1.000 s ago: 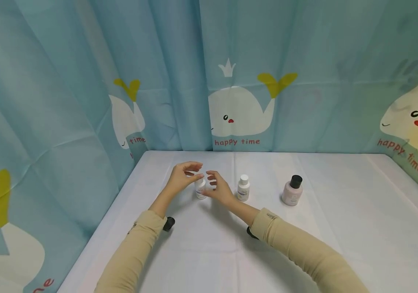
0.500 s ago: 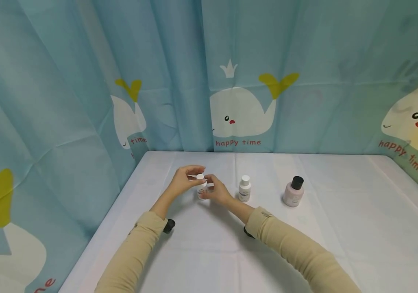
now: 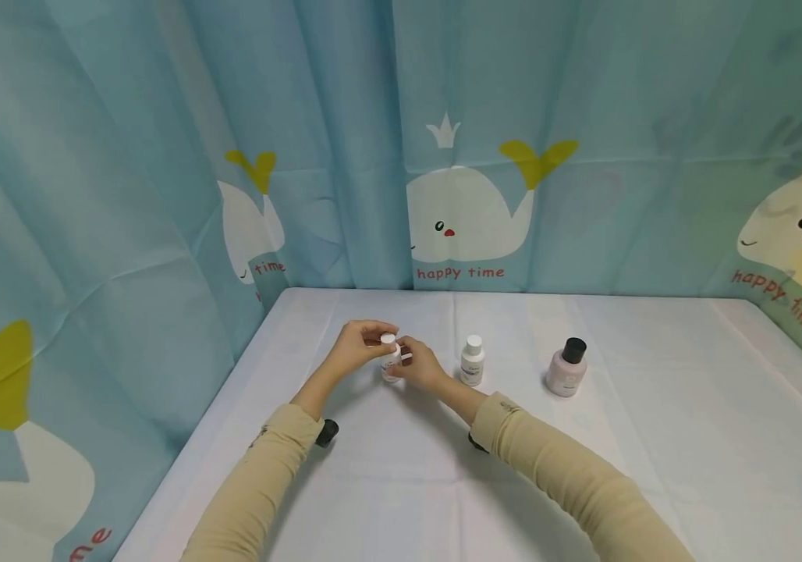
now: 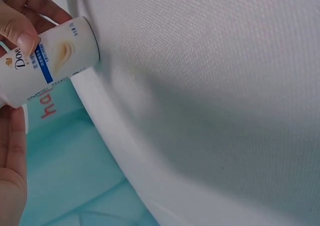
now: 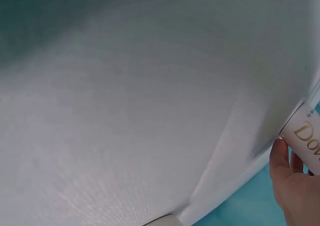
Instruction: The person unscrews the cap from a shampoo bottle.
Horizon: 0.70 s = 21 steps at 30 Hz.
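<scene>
Both hands are at a small white Dove bottle (image 3: pixel 391 367) that stands upright on the table. My left hand (image 3: pixel 359 345) pinches its white cap (image 3: pixel 388 339) from the left, between thumb and fingers. Lower down, my right hand (image 3: pixel 425 368) grips the bottle's body from the right. The left wrist view has the label of the bottle (image 4: pixel 62 55) in sight, with the right thumb lying on it and the left fingers by the cap end. In the right wrist view my right hand (image 5: pixel 300 196) holds the bottle (image 5: pixel 305 136) near its base, partly cut off by the frame.
A second white bottle (image 3: pixel 472 367) stands just right of my right hand. Farther right is a pink bottle (image 3: pixel 566 376) with a black cap. A blue curtain (image 3: pixel 345 156) with whale prints hangs behind the white-covered table (image 3: pixel 654 406).
My left hand has come down onto the cap, and its fingers have closed there. The right fingers have closed around the body. The bottle stays where it was on the table.
</scene>
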Tool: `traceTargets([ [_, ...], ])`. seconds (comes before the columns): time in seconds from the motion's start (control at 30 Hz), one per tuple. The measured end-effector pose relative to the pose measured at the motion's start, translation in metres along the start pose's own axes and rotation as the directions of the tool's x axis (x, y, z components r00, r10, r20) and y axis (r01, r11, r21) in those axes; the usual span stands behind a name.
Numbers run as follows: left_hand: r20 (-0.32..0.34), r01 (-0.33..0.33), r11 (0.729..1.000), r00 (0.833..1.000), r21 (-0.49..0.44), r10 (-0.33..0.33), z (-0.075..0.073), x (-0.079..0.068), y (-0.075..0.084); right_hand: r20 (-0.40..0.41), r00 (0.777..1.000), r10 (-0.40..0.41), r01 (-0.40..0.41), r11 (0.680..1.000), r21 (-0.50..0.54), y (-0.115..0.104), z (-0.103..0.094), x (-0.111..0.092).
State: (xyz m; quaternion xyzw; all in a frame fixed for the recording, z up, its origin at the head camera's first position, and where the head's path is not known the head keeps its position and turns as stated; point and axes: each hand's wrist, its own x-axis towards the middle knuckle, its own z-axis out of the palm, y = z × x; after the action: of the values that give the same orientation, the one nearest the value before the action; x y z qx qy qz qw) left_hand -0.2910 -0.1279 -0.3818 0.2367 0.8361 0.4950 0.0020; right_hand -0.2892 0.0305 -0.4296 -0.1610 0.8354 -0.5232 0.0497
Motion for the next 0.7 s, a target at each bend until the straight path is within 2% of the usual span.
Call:
traceTargets([
  [0.13, 0.006, 0.016, 1.0, 1.0, -0.01, -0.016, 0.003, 0.0, 0.001, -0.009, 1.0, 0.007, -0.007, 1.0, -0.008, 0.0, -0.001, -0.002],
  [0.23, 0.001, 0.021, 1.0, 1.0, -0.013, -0.021, 0.005, 0.004, -0.012, -0.012, 1.0, 0.012, -0.012, 1.0, -0.013, -0.001, 0.0, -0.004],
  [0.7, 0.006, 0.032, 0.999, 0.999, 0.009, -0.032, 0.003, 0.0, -0.001, 0.007, 1.0, -0.005, 0.005, 1.0, 0.021, -0.006, -0.007, -0.011],
])
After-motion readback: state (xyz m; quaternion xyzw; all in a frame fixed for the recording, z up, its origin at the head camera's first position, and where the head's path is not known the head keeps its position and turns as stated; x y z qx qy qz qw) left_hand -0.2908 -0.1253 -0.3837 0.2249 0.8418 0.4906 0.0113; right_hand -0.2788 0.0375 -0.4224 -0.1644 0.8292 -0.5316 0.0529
